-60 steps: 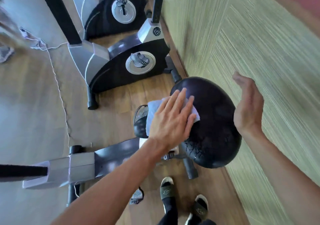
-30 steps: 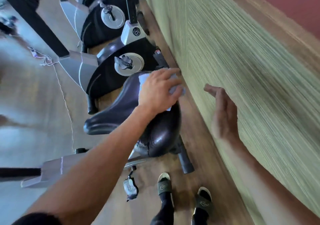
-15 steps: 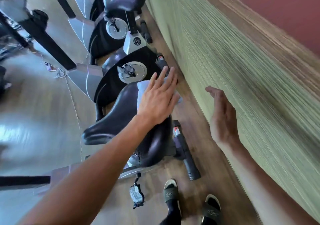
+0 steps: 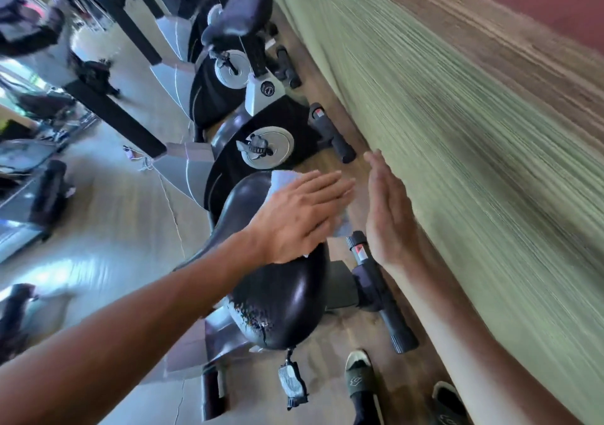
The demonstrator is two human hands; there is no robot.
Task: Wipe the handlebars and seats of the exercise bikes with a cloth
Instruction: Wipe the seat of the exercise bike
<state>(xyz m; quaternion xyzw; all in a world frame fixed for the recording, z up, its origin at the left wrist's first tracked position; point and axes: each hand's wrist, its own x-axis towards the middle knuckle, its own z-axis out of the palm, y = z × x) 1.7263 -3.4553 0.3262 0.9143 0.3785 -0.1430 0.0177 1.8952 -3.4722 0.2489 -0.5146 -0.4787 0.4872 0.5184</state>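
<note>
Fingers (image 4: 327, 184) of left hand (image 4: 294, 219) straight and together, pressing the pale cloth (image 4: 282, 178) flat on the nearest black seat (image 4: 281, 297); nothing gripped. Cloth sits on the seat's rear part, at 12 o'clock from the hand's knuckles, a corner poking out at 4 o'clock. Right hand (image 4: 387, 215) flat, fingers extended, edge-on, holds nothing, hovers just beside the left at its 3 o'clock, near the green wall (image 4: 474, 163). Seat vinyl cracked at its 6 o'clock edge. Red label on the rear stabiliser bar (image 4: 376, 281), text unreadable. Logo on the sandal (image 4: 358, 382) strap, not legible. Round dial on second bike (image 4: 261, 143), markings too blurred. Third bike seat (image 4: 242, 13) at 12 o'clock, untouched.

Versus 0.5 s ago: left hand lies flatter, fingers pointing more towards 3 o'clock; right hand has closed in on the left; view has tilted up, showing more of the bike row.
</note>
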